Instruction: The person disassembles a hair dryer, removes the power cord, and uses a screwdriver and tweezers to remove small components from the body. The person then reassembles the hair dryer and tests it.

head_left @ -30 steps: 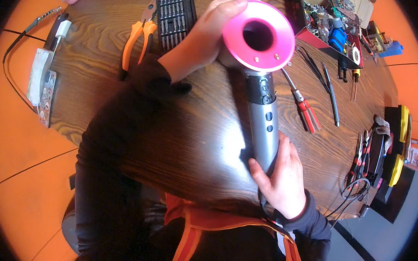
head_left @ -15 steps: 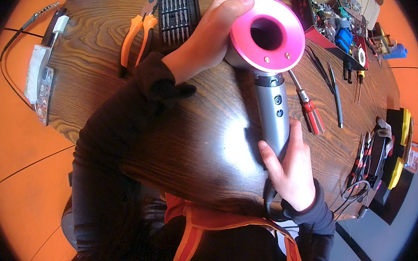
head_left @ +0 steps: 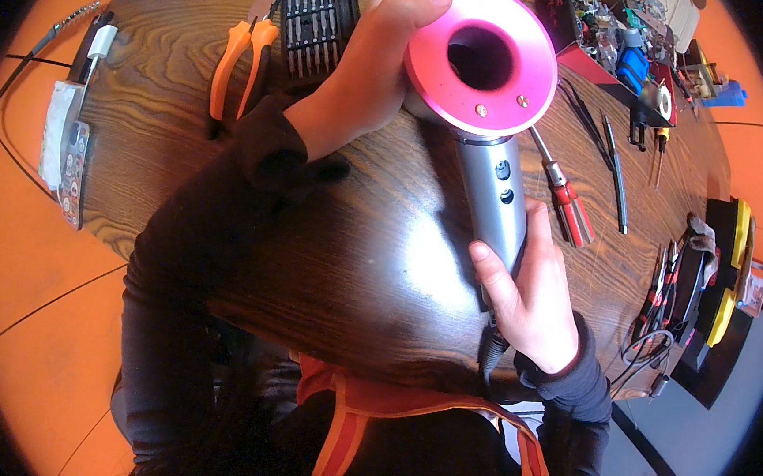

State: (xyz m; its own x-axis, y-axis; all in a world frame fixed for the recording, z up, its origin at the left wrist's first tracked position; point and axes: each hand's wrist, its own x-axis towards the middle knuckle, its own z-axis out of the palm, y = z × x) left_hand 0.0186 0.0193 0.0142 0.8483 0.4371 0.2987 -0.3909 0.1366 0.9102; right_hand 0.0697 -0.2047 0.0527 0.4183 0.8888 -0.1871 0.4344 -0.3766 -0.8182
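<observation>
A hair dryer with a pink ring-shaped head and a silver handle [head_left: 493, 193] is held over the table, its round opening facing up. My left hand [head_left: 366, 78] is closed around the left side of the head, thumb on the pink rim; its other fingers are mostly hidden behind. My right hand [head_left: 537, 297] wraps the lower handle, thumb along its front. Two small brass-coloured screws sit in the pink face. Two dark openings show in the handle sleeve, which meets the head closely. A black cord [head_left: 492, 347] leaves the handle's lower end.
Orange-handled pliers [head_left: 243, 65] and a bit case [head_left: 315, 25] lie left of the dryer. A red screwdriver [head_left: 569, 211] and dark tweezers [head_left: 615, 166] lie right. A box of parts [head_left: 604, 86] stands far right; several pliers [head_left: 658, 293] rest near the right edge. A phone [head_left: 74, 172] lies left.
The silver handle sleeve has slid up toward the head, covering the dark neck band that showed before. My right hand moved slightly up with it; the head shifted a little left.
</observation>
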